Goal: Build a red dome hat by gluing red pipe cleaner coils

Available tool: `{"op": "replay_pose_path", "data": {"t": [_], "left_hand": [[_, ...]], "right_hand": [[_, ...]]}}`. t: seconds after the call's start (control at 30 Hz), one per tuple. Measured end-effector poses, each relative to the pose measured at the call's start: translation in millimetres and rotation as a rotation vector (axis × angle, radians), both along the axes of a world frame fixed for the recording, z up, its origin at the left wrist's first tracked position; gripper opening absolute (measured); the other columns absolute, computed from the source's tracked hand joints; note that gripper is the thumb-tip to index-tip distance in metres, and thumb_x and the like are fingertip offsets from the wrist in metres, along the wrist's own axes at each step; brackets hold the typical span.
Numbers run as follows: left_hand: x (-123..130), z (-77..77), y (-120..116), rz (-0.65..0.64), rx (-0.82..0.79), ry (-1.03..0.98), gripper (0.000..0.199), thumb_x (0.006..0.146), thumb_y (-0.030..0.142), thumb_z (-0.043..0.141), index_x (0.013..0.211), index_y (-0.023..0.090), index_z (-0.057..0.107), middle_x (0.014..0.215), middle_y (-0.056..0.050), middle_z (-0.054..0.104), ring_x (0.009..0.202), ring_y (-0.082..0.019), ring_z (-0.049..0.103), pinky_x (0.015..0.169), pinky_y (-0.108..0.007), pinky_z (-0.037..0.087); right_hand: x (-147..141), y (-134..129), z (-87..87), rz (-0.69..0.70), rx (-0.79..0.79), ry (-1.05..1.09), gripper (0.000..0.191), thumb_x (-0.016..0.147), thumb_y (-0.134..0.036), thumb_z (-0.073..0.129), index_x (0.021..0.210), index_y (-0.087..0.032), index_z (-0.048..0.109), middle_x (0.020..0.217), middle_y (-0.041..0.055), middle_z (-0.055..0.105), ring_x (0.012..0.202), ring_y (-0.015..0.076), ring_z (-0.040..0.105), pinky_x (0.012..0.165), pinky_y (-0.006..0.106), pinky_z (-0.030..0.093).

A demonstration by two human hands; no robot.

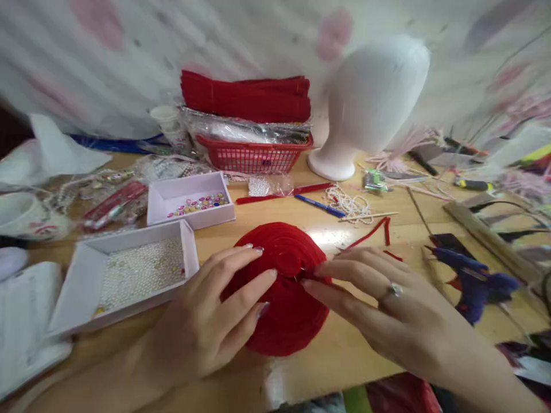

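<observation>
Fingers of the left hand (198,321) are spread and slightly bent, resting across the left side of a round, domed red fabric piece (284,327) and holding nothing between them. Those of the right hand (396,310) are drawn nearly together just beside its raised centre; whether they pinch anything, I cannot tell. The red piece lies on the wooden counter (344,355), between the hands. Left of it is an open white box of pearly beads (142,267), with a smaller white box of coloured gems (191,201) behind. Farther back are a red plastic lattice basket (253,156) and a glossy white head form (379,97). Well to the right lies a blue glue gun (469,278).
</observation>
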State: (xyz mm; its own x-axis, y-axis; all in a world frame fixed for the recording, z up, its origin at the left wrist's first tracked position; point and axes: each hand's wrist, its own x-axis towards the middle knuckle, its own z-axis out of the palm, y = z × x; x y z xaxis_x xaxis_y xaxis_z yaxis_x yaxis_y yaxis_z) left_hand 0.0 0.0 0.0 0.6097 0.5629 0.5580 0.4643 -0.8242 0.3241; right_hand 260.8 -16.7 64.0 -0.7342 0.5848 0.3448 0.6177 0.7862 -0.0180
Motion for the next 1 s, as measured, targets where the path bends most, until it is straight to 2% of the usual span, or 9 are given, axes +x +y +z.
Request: {"op": "replay_pose_path", "data": {"t": [0.1,0.2,0.3,0.43,0.53,0.7,0.83,0.93,1.0], "left_hand": [[-1,-0.4,0,-0.005,0.003,0.001,0.037,0.093,0.004,0.052,0.129,0.011,0.055,0.139,-0.016,0.046,0.135,-0.027,0.043,0.112,-0.041,0.038],[-1,0.9,-1,-0.001,0.004,0.012,0.040,0.092,0.002,0.051,0.131,0.012,0.054,0.140,-0.016,0.045,0.136,-0.027,0.042,0.111,-0.042,0.038],[0,5.7,-4,0.002,0.010,0.022,0.044,0.091,0.001,0.048,0.133,0.013,0.052,0.143,-0.017,0.041,0.138,-0.029,0.039,0.113,-0.046,0.036],[6,12.7,-9,0.033,0.072,0.036,0.043,0.091,0.007,0.049,0.133,0.017,0.054,0.144,-0.016,0.038,0.138,-0.032,0.036,0.115,-0.053,0.031],[10,12.1,-10,0.051,0.056,0.041,0.041,0.092,0.011,0.051,0.132,0.019,0.057,0.143,-0.015,0.040,0.136,-0.032,0.036,0.114,-0.053,0.031],[11,8.2,-9,0.027,0.020,-0.002,0.037,0.091,0.008,0.054,0.127,0.017,0.060,0.136,-0.012,0.045,0.131,-0.029,0.040,0.114,-0.048,0.032],[13,14.2,-6,0.034,-0.087,-0.081,0.025,0.096,0.012,0.053,0.120,0.015,0.060,0.124,-0.008,0.051,0.118,-0.019,0.047,0.108,-0.034,0.035],[15,21.1,0,0.092,-0.166,-0.123,0.021,0.098,0.013,0.052,0.118,0.016,0.057,0.111,-0.004,0.054,0.109,-0.014,0.051,0.099,-0.026,0.039],[15,25.3,4,0.146,-0.204,-0.124,0.014,0.097,0.012,0.054,0.108,0.018,0.059,0.103,-0.001,0.054,0.103,-0.012,0.053,0.094,-0.024,0.041]], "right_hand": [[3,-12,-10.2,-0.025,0.032,0.063,0.028,0.095,-0.006,0.051,0.117,-0.013,0.066,0.111,0.0093,0.067,0.101,0.0216,0.059,0.086,0.036,0.050],[3,-20,-16.8,-0.031,0.022,0.111,0.035,0.091,-0.001,0.055,0.123,-0.010,0.063,0.113,0.0093,0.064,0.105,0.0218,0.057,0.092,0.038,0.049],[0,-23,-19.4,-0.042,0.013,0.121,0.038,0.091,0.000,0.054,0.127,-0.009,0.061,0.112,0.0100,0.062,0.102,0.0214,0.056,0.088,0.039,0.049],[-4,-21,-21.5,-0.071,-0.011,0.132,0.036,0.092,-0.005,0.056,0.126,-0.013,0.063,0.109,0.0097,0.061,0.096,0.0212,0.057,0.082,0.040,0.051],[-6,-18,-22.9,-0.075,-0.006,0.139,0.034,0.092,-0.005,0.056,0.124,-0.015,0.065,0.108,0.0098,0.061,0.094,0.0208,0.057,0.080,0.039,0.052],[-7,-18,-21.7,-0.095,-0.026,0.204,0.033,0.090,-0.003,0.057,0.121,-0.013,0.063,0.105,0.0096,0.063,0.091,0.0195,0.059,0.078,0.037,0.051],[-11,-15,-18.9,-0.156,-0.114,0.272,0.029,0.093,-0.008,0.058,0.121,-0.012,0.061,0.105,0.0092,0.063,0.090,0.0160,0.060,0.077,0.030,0.050],[-16,-10,-16.6,-0.190,-0.164,0.276,0.022,0.095,-0.017,0.058,0.117,-0.013,0.061,0.103,0.0082,0.063,0.089,0.0162,0.060,0.075,0.030,0.050],[-20,-6,-15.8,-0.190,-0.203,0.284,0.015,0.096,-0.020,0.058,0.109,-0.015,0.062,0.100,0.0072,0.062,0.086,0.0165,0.060,0.072,0.030,0.050]]}}
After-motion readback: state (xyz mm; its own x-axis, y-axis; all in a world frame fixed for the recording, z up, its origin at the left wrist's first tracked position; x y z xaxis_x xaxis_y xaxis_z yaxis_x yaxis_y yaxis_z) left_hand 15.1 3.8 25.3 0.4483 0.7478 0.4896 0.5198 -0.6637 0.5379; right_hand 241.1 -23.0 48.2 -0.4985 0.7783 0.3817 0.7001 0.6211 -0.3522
